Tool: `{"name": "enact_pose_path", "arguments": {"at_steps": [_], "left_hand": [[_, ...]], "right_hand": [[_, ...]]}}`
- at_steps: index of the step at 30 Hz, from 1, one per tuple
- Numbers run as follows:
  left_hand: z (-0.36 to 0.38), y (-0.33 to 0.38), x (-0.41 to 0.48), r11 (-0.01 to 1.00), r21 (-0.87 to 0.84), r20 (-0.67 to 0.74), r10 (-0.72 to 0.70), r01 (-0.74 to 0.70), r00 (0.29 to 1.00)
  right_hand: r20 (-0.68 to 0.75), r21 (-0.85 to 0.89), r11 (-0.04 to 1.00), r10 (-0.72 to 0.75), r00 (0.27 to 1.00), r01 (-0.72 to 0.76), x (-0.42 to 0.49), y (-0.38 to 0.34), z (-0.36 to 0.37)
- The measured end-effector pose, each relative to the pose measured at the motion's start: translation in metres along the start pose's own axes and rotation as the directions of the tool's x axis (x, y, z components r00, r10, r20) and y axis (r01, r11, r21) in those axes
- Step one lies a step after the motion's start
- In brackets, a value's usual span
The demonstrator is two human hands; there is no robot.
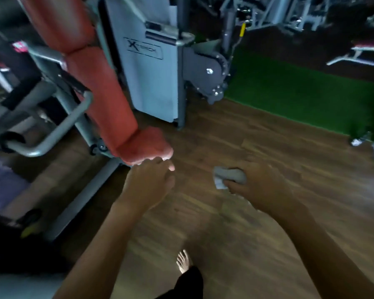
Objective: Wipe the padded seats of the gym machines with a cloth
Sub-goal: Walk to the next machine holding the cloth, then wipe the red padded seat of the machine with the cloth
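A long red padded bench slopes down from the upper left on a grey machine frame; its small red end pad sits lowest. My left hand reaches out with its fingertips touching the lower edge of that end pad and holds nothing. To the right, over the wooden floor, my right hand is closed around a crumpled grey cloth, clear of the pad.
A grey weight-stack housing stands behind the bench. Curved grey handles jut out at the left. A green turf mat lies at the right, more machines beyond it. My bare foot stands on the wooden floor.
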State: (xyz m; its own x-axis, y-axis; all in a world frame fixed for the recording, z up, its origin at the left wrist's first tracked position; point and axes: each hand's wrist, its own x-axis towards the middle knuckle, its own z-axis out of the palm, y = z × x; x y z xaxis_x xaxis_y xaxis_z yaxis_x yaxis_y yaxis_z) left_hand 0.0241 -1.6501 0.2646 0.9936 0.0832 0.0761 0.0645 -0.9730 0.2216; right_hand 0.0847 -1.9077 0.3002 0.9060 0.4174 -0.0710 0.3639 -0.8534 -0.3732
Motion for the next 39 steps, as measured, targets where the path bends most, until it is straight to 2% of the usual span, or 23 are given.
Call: {"name": "enact_pose_path", "arguments": {"at_steps": [4,12,18,22,28,32,36,39], "left_hand": [[-0.003,-0.027,0.056,0.99,-0.05,0.006,-0.132,0.132,0.991],[-0.006,-0.077,0.141,0.922,-0.035,0.024,-0.385,0.386,0.923],[0.014,-0.093,0.21,0.824,-0.038,-0.007,-0.566,0.565,0.824],[0.042,-0.103,0.264,0.715,-0.029,0.014,-0.699,0.699,0.715],[0.08,-0.11,0.318,0.433,-0.023,0.087,-0.897,0.901,0.434],[0.115,-0.118,0.343,0.289,-0.045,0.119,-0.949,0.956,0.292],[0.174,-0.139,0.36,0.196,-0.073,0.167,-0.964,0.978,0.205],[0.227,-0.163,0.366,0.17,-0.118,0.209,-0.959,0.978,0.192]], "right_hand": [[0.023,0.077,0.99,-0.121,0.992,0.119,0.097,-0.014,-0.011],[0.042,0.021,0.94,-0.341,0.939,0.341,0.253,-0.042,-0.005],[0.108,0.038,0.833,-0.553,0.826,0.552,0.369,-0.053,0.023],[0.206,0.11,0.722,-0.689,0.695,0.683,0.457,-0.055,0.05],[0.399,0.218,0.608,-0.769,0.499,0.763,0.578,-0.048,0.078],[0.452,0.242,0.567,-0.784,0.425,0.788,0.642,-0.036,0.117],[0.495,0.273,0.563,-0.778,0.388,0.78,0.676,-0.016,0.178],[0.523,0.292,0.543,-0.78,0.344,0.787,0.69,0.001,0.233]]}}
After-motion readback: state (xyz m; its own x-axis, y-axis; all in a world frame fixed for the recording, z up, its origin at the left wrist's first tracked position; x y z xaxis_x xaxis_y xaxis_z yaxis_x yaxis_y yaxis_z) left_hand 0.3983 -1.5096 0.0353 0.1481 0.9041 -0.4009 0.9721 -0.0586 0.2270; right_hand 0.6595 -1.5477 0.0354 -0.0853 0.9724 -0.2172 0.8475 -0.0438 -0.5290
